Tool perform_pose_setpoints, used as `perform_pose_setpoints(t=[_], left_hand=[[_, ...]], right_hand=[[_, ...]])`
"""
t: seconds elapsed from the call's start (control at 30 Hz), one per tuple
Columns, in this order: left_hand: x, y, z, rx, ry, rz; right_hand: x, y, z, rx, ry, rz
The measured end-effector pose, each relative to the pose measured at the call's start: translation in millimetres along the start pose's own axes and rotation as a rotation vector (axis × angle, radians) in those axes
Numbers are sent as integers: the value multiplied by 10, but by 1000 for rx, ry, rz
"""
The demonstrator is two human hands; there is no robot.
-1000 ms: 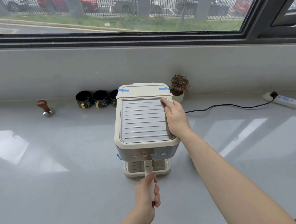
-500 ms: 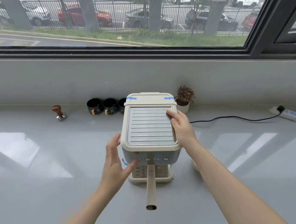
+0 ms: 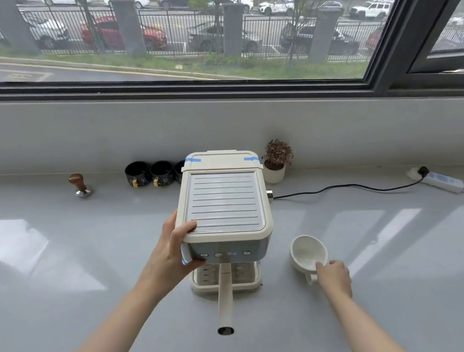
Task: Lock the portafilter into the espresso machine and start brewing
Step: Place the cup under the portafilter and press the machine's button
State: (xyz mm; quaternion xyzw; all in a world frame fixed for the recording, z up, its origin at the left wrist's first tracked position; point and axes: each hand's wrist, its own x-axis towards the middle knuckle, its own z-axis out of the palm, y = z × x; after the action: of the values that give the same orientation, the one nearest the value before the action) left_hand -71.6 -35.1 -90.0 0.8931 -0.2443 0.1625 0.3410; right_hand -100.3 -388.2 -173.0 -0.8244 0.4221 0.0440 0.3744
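A cream espresso machine (image 3: 223, 202) stands on the grey counter, its front buttons facing me. The portafilter's cream handle (image 3: 224, 297) sticks straight out toward me from under the machine's front; its basket is hidden beneath the machine. My left hand (image 3: 173, 253) grips the machine's front left corner, thumb on the top edge. My right hand (image 3: 334, 278) holds the handle of a white cup (image 3: 308, 252) that sits on the counter to the right of the machine.
Behind the machine stand black cups (image 3: 150, 173), a wooden-handled tamper (image 3: 80, 186) at the left and a small potted plant (image 3: 276, 161). A black cable (image 3: 341, 188) runs right to a power strip (image 3: 440, 181). The counter (image 3: 64, 279) ends near me.
My left hand let go of the portafilter handle and took hold of the machine's front left corner. My right hand left the machine's top and closed on the white cup's handle.
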Motion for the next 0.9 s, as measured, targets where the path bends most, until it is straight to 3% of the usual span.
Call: perform_pose_setpoints(t=[0.13,0.23,0.4,0.63,0.9], left_hand=[[-6,34,15,-10,8,-13],[-7,53,26,-17,15,-29],[-4,40,27,-22,-3,-33],[-13,8,23,-33,10,-19],[-9,12,21,-38,7,-21]], right_hand=[[159,123,166,51,-182,132],[-4,42,157,380,-327,272],[-236,16,104,578,-424,277],[-671,-18,286,347,-639,69],[-861,-479,589,145,-716,-76]])
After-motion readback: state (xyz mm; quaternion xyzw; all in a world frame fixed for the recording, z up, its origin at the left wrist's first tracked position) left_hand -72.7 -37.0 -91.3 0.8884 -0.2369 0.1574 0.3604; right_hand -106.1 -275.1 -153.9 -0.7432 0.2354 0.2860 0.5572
